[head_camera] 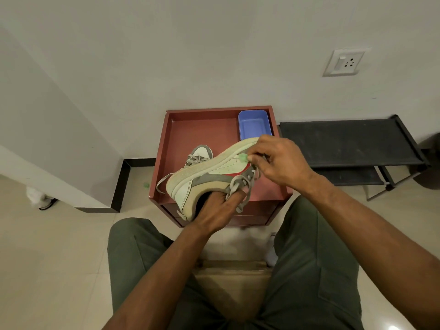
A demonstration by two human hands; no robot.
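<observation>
Sneaker lies tilted, sole up, over the red cabinet's near edge; left hand, fingers inside its opening, grips it. Right hand pinches a green scrap against its side. Blue tub sits in the far right corner.

Red cabinet standing at centre. Blue tub sitting in its 1 o'clock corner, spare sneaker lying mid-top. Black rack standing at 3 o'clock, wall socket hanging at 2 o'clock.
</observation>
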